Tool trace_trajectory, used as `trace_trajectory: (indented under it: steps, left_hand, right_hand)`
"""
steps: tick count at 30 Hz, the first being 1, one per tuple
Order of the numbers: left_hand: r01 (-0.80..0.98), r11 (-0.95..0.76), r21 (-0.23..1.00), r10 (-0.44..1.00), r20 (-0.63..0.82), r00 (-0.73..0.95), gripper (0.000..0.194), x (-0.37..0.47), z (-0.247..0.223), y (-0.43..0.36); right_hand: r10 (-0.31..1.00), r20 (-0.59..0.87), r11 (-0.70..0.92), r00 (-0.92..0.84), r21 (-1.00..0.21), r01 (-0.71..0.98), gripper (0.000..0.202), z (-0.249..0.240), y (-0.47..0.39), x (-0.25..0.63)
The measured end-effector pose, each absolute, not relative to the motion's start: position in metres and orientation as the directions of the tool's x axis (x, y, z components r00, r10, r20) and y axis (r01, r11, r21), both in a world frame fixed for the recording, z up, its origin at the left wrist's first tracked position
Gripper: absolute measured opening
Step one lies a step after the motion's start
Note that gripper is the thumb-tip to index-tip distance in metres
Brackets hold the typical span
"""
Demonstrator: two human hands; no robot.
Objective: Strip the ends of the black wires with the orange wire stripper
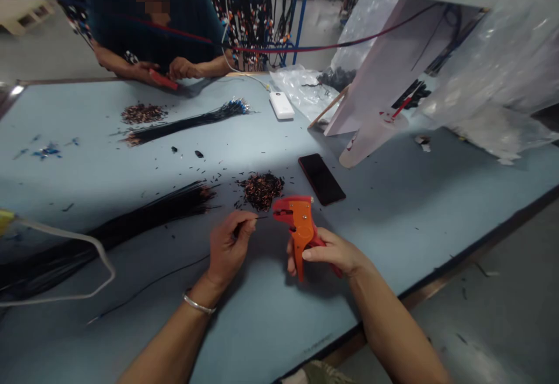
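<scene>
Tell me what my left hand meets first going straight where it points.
Your left hand, with its black wire, would probably meet the red-and-orange tool in your right hand first; depth is hard to judge.

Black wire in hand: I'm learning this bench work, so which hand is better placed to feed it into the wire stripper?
Probably the left hand: it pinches the black wire, with a short end pointing toward the wire stripper. The right hand is gripping that tool.
</scene>
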State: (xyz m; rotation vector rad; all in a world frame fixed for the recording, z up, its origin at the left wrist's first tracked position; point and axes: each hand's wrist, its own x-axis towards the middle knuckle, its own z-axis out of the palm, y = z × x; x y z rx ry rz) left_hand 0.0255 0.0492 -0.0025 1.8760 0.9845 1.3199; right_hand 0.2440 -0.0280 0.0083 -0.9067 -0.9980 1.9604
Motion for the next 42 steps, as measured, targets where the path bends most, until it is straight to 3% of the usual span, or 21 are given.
trace_trajectory:
  steps: [4,14,42]
  left_hand:
    - [0.203,-0.441,0.874,0.893,0.405,0.194,0.01,0.0258,-0.004,0.0482]
    - [0.191,-0.425,0.885,0.887,0.365,0.282,0.01,0.027,-0.001,0.0462]
    - [0.22,-0.459,0.861,0.883,0.416,0.218,0.009,0.0288,0.0018,0.0436]
  right_hand:
    - [0.813,-0.286,-0.476,-0.508,-0.829,-0.295,0.036,0.0055,-0.0266,0.2385]
    - [0.787,-0.253,-0.474,-0.563,-0.832,-0.288,0.039,-0.0003,-0.0256,0.2375]
    - [0.823,-0.284,-0.431,-0.491,-0.876,-0.215,0.039,0.0027,-0.0262,0.2389]
